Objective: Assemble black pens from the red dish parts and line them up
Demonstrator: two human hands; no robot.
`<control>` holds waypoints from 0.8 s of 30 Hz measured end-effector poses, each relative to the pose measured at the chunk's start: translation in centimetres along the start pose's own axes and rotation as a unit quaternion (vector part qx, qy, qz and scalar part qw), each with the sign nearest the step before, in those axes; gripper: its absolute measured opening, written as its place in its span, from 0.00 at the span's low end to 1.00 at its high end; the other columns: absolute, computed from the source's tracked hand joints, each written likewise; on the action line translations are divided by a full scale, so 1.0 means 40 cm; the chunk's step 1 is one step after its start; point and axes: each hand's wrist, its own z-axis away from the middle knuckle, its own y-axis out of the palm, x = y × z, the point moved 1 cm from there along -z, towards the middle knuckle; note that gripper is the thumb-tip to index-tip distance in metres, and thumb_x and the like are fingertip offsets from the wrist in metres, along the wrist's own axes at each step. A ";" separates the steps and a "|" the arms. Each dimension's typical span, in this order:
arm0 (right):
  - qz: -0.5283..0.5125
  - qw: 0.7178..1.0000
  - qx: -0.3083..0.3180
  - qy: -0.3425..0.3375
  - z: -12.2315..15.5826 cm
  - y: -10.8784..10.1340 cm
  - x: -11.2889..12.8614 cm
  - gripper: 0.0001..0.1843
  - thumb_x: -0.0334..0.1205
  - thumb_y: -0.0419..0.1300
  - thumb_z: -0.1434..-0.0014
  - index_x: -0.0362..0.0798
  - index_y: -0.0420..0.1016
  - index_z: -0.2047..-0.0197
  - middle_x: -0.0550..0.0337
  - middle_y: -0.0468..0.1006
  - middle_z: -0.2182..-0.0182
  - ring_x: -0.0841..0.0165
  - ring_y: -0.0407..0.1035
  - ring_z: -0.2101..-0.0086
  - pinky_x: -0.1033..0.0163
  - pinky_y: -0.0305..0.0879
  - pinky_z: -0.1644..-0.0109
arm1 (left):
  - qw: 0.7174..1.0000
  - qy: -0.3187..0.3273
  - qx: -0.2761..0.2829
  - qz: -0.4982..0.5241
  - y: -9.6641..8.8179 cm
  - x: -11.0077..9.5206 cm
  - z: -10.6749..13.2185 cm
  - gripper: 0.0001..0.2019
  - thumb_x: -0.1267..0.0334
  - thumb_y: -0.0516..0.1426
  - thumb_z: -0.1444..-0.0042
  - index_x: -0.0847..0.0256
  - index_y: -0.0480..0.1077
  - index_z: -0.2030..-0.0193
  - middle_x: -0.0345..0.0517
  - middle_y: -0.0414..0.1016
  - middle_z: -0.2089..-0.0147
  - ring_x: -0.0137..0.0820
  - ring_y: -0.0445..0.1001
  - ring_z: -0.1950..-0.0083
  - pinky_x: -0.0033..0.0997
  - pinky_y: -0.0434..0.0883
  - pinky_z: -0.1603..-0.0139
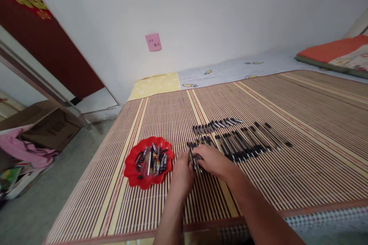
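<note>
On the striped mat, my left hand [182, 170] and my right hand [211, 157] are close together at the left end of a row of pens. Between them several pens [192, 157] stick out, and the fingers of both hands are closed about these. My palms and some fingertips are hidden. Right of my hands, more dark-capped pens [236, 145] lie side by side, slanting. Above that row runs a line of black pen caps [214, 125]. To the left of my left hand stands a red scalloped plate [129, 176] with caps and pen parts [155, 160] in it.
The bamboo mat [115, 206] covers the bed, with patterned sheet [218, 74] showing behind it. A pink note [153, 42] is stuck on the white wall. Folded orange bedding [330, 51] lies at the far right. A cardboard box [51, 128] stands on the floor at left.
</note>
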 end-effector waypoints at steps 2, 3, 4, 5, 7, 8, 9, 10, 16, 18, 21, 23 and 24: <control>-0.005 1.000 -0.006 0.003 0.000 -0.001 -0.003 0.12 0.27 0.59 0.42 0.49 0.80 0.58 0.54 0.81 0.59 0.61 0.74 0.56 0.62 0.61 0.53 | 1.000 0.001 0.003 0.003 0.000 -0.002 -0.002 0.26 0.79 0.50 0.46 0.62 0.70 0.40 0.56 0.74 0.46 0.39 0.72 0.43 0.40 0.66 0.39; -0.006 1.000 -0.007 0.009 -0.001 -0.002 -0.005 0.12 0.27 0.59 0.42 0.49 0.80 0.58 0.54 0.81 0.59 0.61 0.74 0.56 0.62 0.61 0.53 | 1.000 0.001 0.006 0.004 0.000 -0.003 -0.004 0.27 0.79 0.50 0.46 0.61 0.69 0.40 0.55 0.74 0.46 0.39 0.72 0.43 0.40 0.67 0.40; -0.006 1.000 -0.009 0.016 -0.001 -0.002 -0.008 0.12 0.27 0.59 0.42 0.49 0.80 0.58 0.54 0.81 0.59 0.61 0.74 0.56 0.62 0.61 0.52 | 1.000 0.000 0.008 0.004 0.001 -0.004 -0.005 0.27 0.79 0.50 0.46 0.61 0.69 0.39 0.55 0.74 0.46 0.39 0.72 0.43 0.39 0.67 0.40; -0.005 1.000 -0.011 0.024 -0.002 -0.002 -0.009 0.12 0.27 0.59 0.42 0.49 0.80 0.58 0.53 0.80 0.59 0.61 0.74 0.56 0.62 0.61 0.52 | 1.000 -0.001 0.007 0.005 0.001 -0.004 -0.006 0.28 0.79 0.50 0.46 0.61 0.69 0.39 0.55 0.74 0.46 0.39 0.72 0.43 0.39 0.67 0.40; -0.006 0.999 -0.013 0.035 -0.004 -0.002 -0.013 0.11 0.27 0.60 0.42 0.48 0.80 0.59 0.53 0.80 0.59 0.61 0.74 0.56 0.62 0.61 0.53 | 1.000 0.000 0.001 0.008 0.000 -0.003 -0.008 0.27 0.80 0.51 0.46 0.61 0.70 0.39 0.55 0.75 0.46 0.38 0.72 0.43 0.39 0.67 0.40; -0.007 0.999 -0.014 0.037 -0.005 -0.002 -0.013 0.11 0.27 0.60 0.42 0.48 0.80 0.59 0.52 0.80 0.59 0.61 0.74 0.56 0.62 0.61 0.53 | 1.000 0.004 -0.004 0.012 0.000 -0.002 -0.009 0.27 0.80 0.51 0.46 0.61 0.70 0.40 0.55 0.75 0.46 0.38 0.72 0.43 0.39 0.67 0.40; -0.009 0.999 -0.016 0.038 -0.006 -0.003 -0.014 0.11 0.27 0.60 0.42 0.47 0.80 0.58 0.52 0.80 0.58 0.61 0.74 0.56 0.62 0.61 0.53 | 1.000 0.009 -0.008 0.015 -0.001 0.000 -0.009 0.27 0.80 0.51 0.45 0.61 0.70 0.40 0.54 0.76 0.46 0.38 0.72 0.43 0.39 0.67 0.40; -0.011 0.999 -0.019 0.039 -0.007 -0.004 -0.014 0.12 0.27 0.60 0.42 0.47 0.80 0.57 0.52 0.80 0.57 0.62 0.74 0.55 0.63 0.61 0.52 | 1.000 0.012 -0.011 0.019 -0.002 0.001 -0.009 0.26 0.79 0.51 0.45 0.61 0.71 0.41 0.55 0.76 0.47 0.38 0.72 0.43 0.39 0.67 0.40; -0.031 0.997 -0.058 0.047 -0.008 -0.024 -0.015 0.09 0.28 0.58 0.39 0.44 0.79 0.58 0.51 0.81 0.58 0.63 0.73 0.56 0.64 0.60 0.53 | 1.000 0.004 -0.014 0.013 -0.011 -0.002 -0.006 0.20 0.77 0.50 0.41 0.63 0.74 0.45 0.55 0.78 0.51 0.38 0.75 0.49 0.40 0.69 0.43; -0.043 0.995 -0.072 0.045 -0.007 -0.031 -0.016 0.09 0.27 0.59 0.39 0.44 0.79 0.58 0.51 0.81 0.58 0.64 0.73 0.57 0.65 0.60 0.53 | 1.000 0.006 -0.020 0.013 -0.014 -0.006 -0.006 0.20 0.76 0.49 0.40 0.61 0.74 0.47 0.54 0.78 0.52 0.38 0.75 0.49 0.40 0.69 0.44; -0.054 0.994 -0.081 0.044 -0.005 -0.038 -0.014 0.09 0.27 0.59 0.40 0.44 0.79 0.59 0.52 0.81 0.59 0.64 0.73 0.58 0.65 0.60 0.55 | 1.000 0.000 -0.025 0.005 -0.017 -0.009 -0.005 0.18 0.75 0.48 0.39 0.61 0.76 0.51 0.53 0.78 0.55 0.39 0.75 0.50 0.40 0.69 0.45; -0.057 0.994 -0.083 0.045 -0.005 -0.040 -0.013 0.08 0.27 0.59 0.40 0.44 0.79 0.60 0.52 0.81 0.60 0.65 0.73 0.59 0.65 0.60 0.56 | 1.000 -0.006 -0.031 -0.003 -0.018 -0.009 -0.004 0.17 0.74 0.47 0.39 0.61 0.75 0.52 0.55 0.77 0.55 0.39 0.75 0.51 0.39 0.70 0.47; -0.057 0.994 -0.084 0.045 -0.005 -0.040 -0.013 0.08 0.27 0.59 0.39 0.44 0.79 0.60 0.52 0.81 0.60 0.65 0.73 0.60 0.65 0.60 0.56 | 0.999 -0.012 -0.036 -0.010 -0.019 -0.009 -0.003 0.17 0.75 0.47 0.39 0.62 0.74 0.52 0.56 0.76 0.55 0.39 0.75 0.51 0.38 0.70 0.48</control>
